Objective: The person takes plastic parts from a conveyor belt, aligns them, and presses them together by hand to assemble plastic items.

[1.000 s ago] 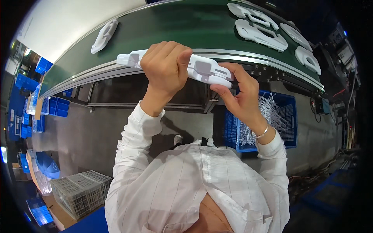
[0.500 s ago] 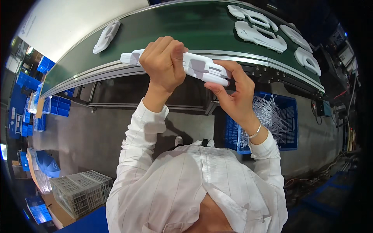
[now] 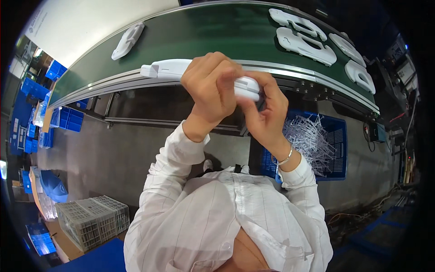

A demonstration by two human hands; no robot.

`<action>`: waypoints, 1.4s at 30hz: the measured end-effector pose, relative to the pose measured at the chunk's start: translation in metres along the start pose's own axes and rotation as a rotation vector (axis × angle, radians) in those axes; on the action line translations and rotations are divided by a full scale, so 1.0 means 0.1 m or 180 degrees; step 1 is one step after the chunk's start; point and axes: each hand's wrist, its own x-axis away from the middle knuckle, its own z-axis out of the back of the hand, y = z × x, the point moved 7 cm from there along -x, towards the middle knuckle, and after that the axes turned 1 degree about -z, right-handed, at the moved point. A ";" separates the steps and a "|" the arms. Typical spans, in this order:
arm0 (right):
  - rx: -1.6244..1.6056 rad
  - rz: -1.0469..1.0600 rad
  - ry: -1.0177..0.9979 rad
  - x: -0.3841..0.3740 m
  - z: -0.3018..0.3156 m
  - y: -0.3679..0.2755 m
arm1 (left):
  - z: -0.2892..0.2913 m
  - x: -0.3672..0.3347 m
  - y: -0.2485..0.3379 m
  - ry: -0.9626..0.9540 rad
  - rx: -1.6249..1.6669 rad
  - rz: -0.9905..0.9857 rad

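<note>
Conveyor: we stand at a green conveyor belt (image 3: 204, 36) that bends across the view, with a silvery metal rail (image 3: 290, 71) along its near edge.
Held part: we have a long white moulded plastic part (image 3: 170, 68) raised over the conveyor's near edge; we cannot tell whether it touches the rail.
Left hand: our left hand (image 3: 212, 90) is wrapped firmly around the part's middle, hiding much of it.
Right hand: our right hand (image 3: 266, 109) grips the part's right end between thumb and fingers.
Belt, left: a single white plastic piece (image 3: 121, 49) lies slantwise on the conveyor.
Belt, right: we see at least four white moulded pieces (image 3: 290, 41) grouped on the conveyor, some C-shaped.
White panel: a broad white panel (image 3: 99, 20) stands beyond the conveyor's left part.
Blue crate: below the conveyor's right part, a blue plastic crate (image 3: 337, 149) holds a heap of thin white plastic strips (image 3: 312, 140).
Blue bins: we see several blue bins (image 3: 70, 120) past the conveyor's left end.
Floor: grey flooring (image 3: 99, 154) spreads on our side of the conveyor, with a grey slatted crate (image 3: 93, 222) well apart from it.
</note>
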 end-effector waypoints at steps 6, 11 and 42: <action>-0.0069 -0.0094 -0.0185 0.00 -0.03 0.02 | 0.08 0.03 -0.12 0.0301 0.0172 0.0195; 0.0054 -0.0165 -0.0355 0.06 -0.07 0.09 | 0.17 0.03 -0.28 0.0499 0.0598 0.0858; -0.0514 0.0162 -0.0839 -0.07 -1.40 -0.07 | 1.79 0.24 -1.03 0.1709 0.1119 0.2259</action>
